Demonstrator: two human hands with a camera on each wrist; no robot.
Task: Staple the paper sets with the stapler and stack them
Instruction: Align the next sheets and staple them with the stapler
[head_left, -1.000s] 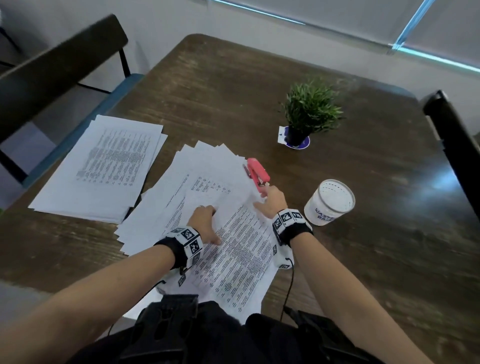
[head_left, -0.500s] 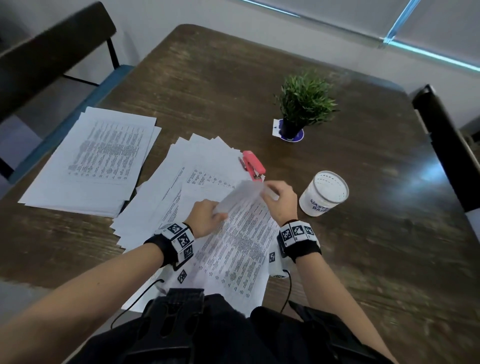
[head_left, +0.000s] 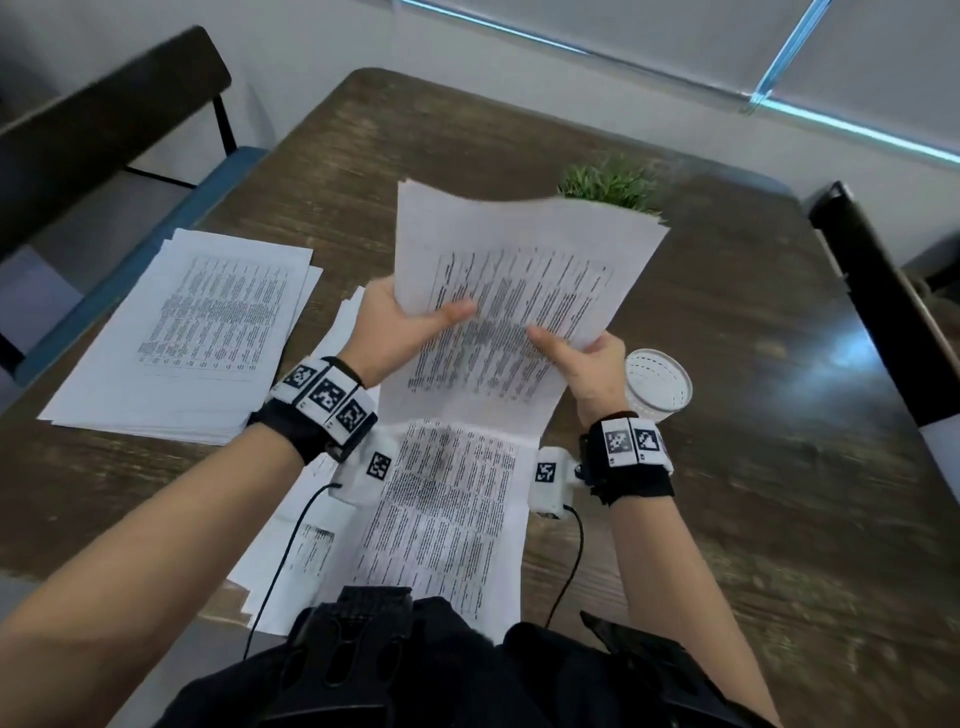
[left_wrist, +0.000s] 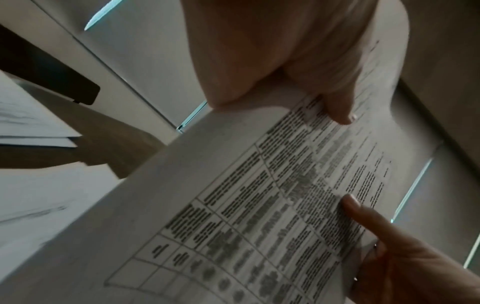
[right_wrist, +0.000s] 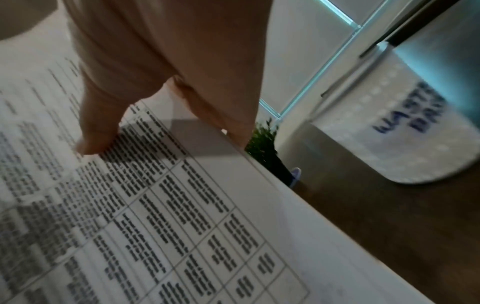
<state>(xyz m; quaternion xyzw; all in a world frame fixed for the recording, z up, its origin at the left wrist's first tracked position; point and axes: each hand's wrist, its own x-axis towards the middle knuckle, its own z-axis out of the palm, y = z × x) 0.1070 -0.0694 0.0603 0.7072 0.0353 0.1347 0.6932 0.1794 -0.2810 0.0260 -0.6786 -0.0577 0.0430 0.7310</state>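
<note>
I hold a printed paper set (head_left: 524, 270) up in the air above the table with both hands. My left hand (head_left: 400, 322) grips its left edge, thumb on the printed face. My right hand (head_left: 582, 353) grips the lower right edge the same way. The wrist views show the same paper set (left_wrist: 259, 205) (right_wrist: 166, 205) under each thumb. More loose printed sheets (head_left: 447, 514) lie on the table beneath my hands. A neater pile of papers (head_left: 192, 332) sits at the left. The raised paper hides the stapler.
A white perforated cup (head_left: 658, 385) stands right of my right hand, and a small green plant (head_left: 613, 184) shows behind the raised paper. Dark chairs stand at the left (head_left: 104, 119) and right (head_left: 878, 296) of the wooden table (head_left: 753, 415).
Both hands took a paper set from the loose sheets and lifted it off the table. It now hangs upright in front of the stapler and plant.
</note>
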